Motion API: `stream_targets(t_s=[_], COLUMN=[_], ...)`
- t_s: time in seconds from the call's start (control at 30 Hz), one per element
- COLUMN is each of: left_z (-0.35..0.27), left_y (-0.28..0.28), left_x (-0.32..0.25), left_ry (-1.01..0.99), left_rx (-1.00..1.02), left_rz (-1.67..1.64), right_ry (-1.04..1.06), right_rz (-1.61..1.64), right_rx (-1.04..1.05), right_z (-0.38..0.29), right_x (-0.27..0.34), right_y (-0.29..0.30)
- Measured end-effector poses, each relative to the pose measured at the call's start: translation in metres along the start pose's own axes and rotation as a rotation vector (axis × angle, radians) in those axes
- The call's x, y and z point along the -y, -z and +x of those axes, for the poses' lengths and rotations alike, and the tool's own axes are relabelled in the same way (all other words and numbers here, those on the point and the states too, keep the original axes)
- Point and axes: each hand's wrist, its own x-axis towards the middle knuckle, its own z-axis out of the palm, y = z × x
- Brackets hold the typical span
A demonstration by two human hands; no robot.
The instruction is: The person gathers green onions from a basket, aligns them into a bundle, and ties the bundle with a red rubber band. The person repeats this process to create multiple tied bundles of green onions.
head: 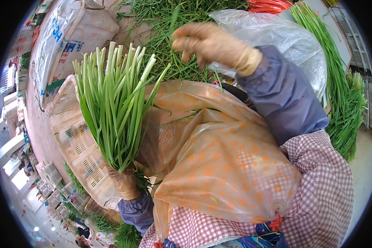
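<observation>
My left hand (pixel 124 179), in a tan glove, grips a thick bunch of garlic chives (pixel 117 108) low on its leaves. The pale cut ends point away from me and fan out at the top. My gloved right hand (pixel 212 43) is blurred, with its fingers apart and nothing visible in them. Beneath it spreads a heap of loose green leaves (pixel 161 28). One blurred green blade is in the air just above the fingers. An orange-spotted plastic apron (pixel 223 161) covers my lap, with a few leaf scraps on it.
To my left stands a plastic crate (pixel 83 152), and beyond it a white sack (pixel 71 40) bearing writing. On the right are a clear plastic bag (pixel 285 40), bundled chives (pixel 325 59) and red ties (pixel 269 5). Further crates (pixel 49 173) and a person (pixel 83 238) appear lower left.
</observation>
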Motion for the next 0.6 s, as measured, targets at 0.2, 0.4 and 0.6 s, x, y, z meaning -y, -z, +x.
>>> stream_targets(t_s=[0.2, 0.4, 0.6], left_z=[0.000, -0.005, 0.004], left_y=[0.004, 0.002, -0.001], left_x=[0.003, 0.010, -0.020], left_ry=[0.133, 0.094, 0.200], left_rx=[0.095, 0.072, 0.019], left_rz=[-0.086, 0.043, -0.095], right_ry=[-0.292, 0.470, 0.043], right_rz=[0.790, 0.632, 0.281], right_rx=[0.271, -0.469, -0.043], right_z=[0.026, 0.064, -0.029], right_x=[-0.042, -0.055, 0.023], right_y=[-0.062, 0.062, -0.007])
